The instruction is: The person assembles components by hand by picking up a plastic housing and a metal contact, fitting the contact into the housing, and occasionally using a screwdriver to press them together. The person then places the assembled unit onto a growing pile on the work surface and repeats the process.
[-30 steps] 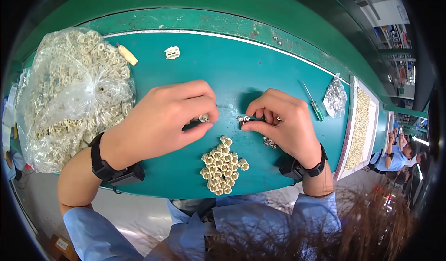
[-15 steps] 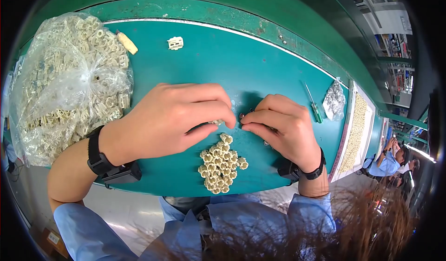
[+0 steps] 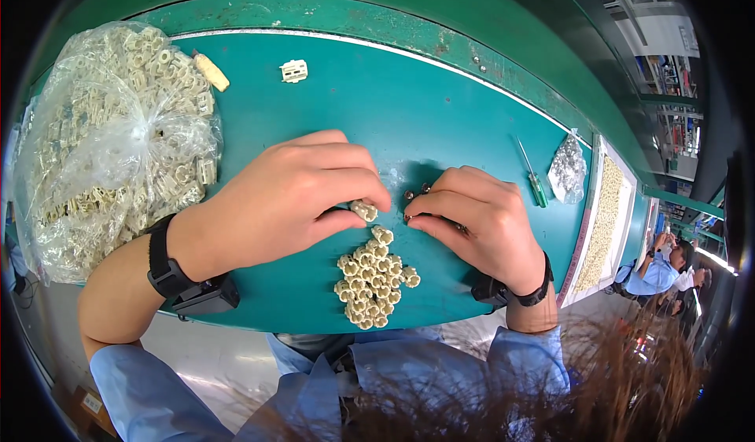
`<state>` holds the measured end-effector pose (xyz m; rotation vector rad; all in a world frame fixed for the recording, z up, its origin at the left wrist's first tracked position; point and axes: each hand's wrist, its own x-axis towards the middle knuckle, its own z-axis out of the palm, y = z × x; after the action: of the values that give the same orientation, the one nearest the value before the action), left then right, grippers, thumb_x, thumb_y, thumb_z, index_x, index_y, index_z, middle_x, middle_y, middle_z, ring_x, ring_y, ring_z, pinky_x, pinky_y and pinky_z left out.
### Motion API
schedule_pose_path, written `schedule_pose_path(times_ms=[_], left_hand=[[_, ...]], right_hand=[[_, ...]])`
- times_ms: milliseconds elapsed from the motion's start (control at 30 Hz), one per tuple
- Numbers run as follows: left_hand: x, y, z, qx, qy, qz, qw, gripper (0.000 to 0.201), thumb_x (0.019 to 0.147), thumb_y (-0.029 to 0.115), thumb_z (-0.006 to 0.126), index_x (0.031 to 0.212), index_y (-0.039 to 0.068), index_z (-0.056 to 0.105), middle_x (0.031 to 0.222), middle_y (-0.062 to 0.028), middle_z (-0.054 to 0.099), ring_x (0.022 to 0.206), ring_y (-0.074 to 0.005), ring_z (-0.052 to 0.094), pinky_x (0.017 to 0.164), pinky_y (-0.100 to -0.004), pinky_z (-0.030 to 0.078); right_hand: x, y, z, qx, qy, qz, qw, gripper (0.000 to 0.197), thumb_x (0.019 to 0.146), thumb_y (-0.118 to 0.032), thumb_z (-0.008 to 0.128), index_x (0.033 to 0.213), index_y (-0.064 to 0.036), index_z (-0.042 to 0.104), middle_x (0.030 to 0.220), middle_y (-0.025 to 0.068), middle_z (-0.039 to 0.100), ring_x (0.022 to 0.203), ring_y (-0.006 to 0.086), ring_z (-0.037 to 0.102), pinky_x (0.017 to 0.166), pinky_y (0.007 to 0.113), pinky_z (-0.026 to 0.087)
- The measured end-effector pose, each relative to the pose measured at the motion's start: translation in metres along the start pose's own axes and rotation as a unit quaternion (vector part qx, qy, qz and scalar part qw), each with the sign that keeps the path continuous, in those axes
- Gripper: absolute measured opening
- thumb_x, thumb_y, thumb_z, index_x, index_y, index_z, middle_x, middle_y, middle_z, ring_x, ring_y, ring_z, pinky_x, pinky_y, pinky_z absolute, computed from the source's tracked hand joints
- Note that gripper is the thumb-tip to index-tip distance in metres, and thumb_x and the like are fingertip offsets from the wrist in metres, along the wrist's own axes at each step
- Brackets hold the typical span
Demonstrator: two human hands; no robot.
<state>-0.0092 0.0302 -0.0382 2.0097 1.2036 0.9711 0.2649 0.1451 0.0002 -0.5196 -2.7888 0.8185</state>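
Observation:
Between the thumb and forefinger of my left hand [image 3: 303, 194], a cream plastic part [image 3: 363, 210] with a notched rim is pinched. My right hand [image 3: 476, 214] is closed, its fingertips together on a tiny shiny metal part [image 3: 407, 218] whose kind is too small to make out. Small dark metal pieces [image 3: 410, 195] lie beside those fingertips, some half hidden by the hand. Just below and between both hands sits a pile of similar cream plastic parts [image 3: 370, 281] on the green table [image 3: 377, 96].
At left bulges a clear plastic bag [image 3: 118, 159] of cream parts, with a yellowish stub [image 3: 211, 72] by it. One cream block [image 3: 294, 71] lies farther back. To the right are a green-handled screwdriver [image 3: 536, 186], a small bag [image 3: 566, 171] of metal pieces and a white-edged tray [image 3: 578, 285].
My left fingers have shifted slightly, showing more of the cream part. My right fingertips have drawn back a little from the dark metal pieces, with a tiny metal part between them.

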Motion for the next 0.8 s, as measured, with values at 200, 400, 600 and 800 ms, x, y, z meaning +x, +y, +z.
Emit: schedule_pose_path(times_ms=[200, 400, 600, 800], left_hand=[[0.001, -0.003, -0.008, -0.002, -0.022, -0.010, 1.000, 0.030, 0.085, 0.009, 0.096, 0.113, 0.011, 0.084, 0.112, -0.0043, 0.081, 0.101, -0.0291, 0.073, 0.087, -0.0404, 0.061], [-0.002, 0.000, 0.002, 0.010, 0.008, -0.029, 0.999, 0.031, 0.081, 0.012, 0.099, 0.107, 0.009, 0.083, 0.107, -0.0042, 0.078, 0.098, -0.0293, 0.072, 0.083, -0.0406, 0.059], [0.001, 0.008, 0.012, 0.034, 0.045, -0.057, 0.997, 0.030, 0.077, 0.012, 0.099, 0.102, 0.007, 0.082, 0.103, -0.0049, 0.076, 0.092, -0.0296, 0.069, 0.079, -0.0413, 0.058], [0.000, 0.006, 0.015, 0.038, 0.057, -0.057, 0.996, 0.030, 0.076, 0.010, 0.099, 0.099, 0.006, 0.080, 0.102, -0.0053, 0.075, 0.091, -0.0298, 0.068, 0.078, -0.0417, 0.058]], right_hand=[[-0.001, 0.000, 0.005, -0.006, 0.013, -0.004, 1.000, 0.020, 0.086, -0.007, 0.095, 0.105, -0.0107, 0.089, 0.093, 0.0044, 0.076, 0.081, 0.0228, 0.073, 0.067, 0.037, 0.058], [0.003, -0.012, 0.004, 0.074, 0.034, 0.051, 0.995, 0.023, 0.086, -0.004, 0.096, 0.106, -0.0103, 0.089, 0.090, 0.0046, 0.074, 0.076, 0.0196, 0.071, 0.062, 0.035, 0.055], [0.017, -0.022, 0.022, 0.069, 0.107, -0.009, 0.992, 0.024, 0.084, -0.004, 0.097, 0.106, -0.0097, 0.089, 0.088, 0.0041, 0.074, 0.075, 0.0194, 0.071, 0.061, 0.034, 0.055], [0.019, -0.021, 0.028, 0.048, 0.115, -0.013, 0.992, 0.025, 0.082, -0.004, 0.097, 0.105, -0.0097, 0.089, 0.090, 0.0039, 0.076, 0.076, 0.0205, 0.071, 0.062, 0.035, 0.056]])
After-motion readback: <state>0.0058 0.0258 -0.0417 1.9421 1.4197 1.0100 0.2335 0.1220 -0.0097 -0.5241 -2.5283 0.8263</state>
